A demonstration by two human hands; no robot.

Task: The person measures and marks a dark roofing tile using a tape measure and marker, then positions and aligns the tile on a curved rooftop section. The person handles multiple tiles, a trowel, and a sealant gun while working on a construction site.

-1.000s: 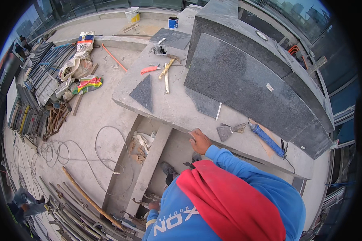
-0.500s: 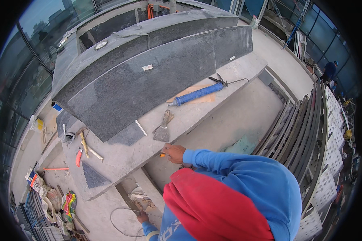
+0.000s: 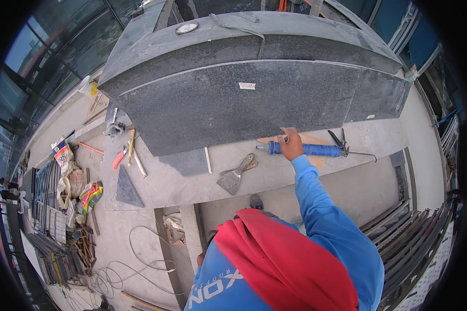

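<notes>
Since half a second ago, the right hand (image 3: 290, 145) has left the ledge edge and reached across to the blue caulking gun (image 3: 316, 150), which lies flat on the concrete tabletop (image 3: 181, 181) just below the dark granite slab (image 3: 244, 109). Its fingers curl around the gun's front end. A trowel (image 3: 233, 176) lies near, to the left. The left hand (image 3: 200, 257) is mostly hidden under the body; its fingers cannot be told.
</notes>
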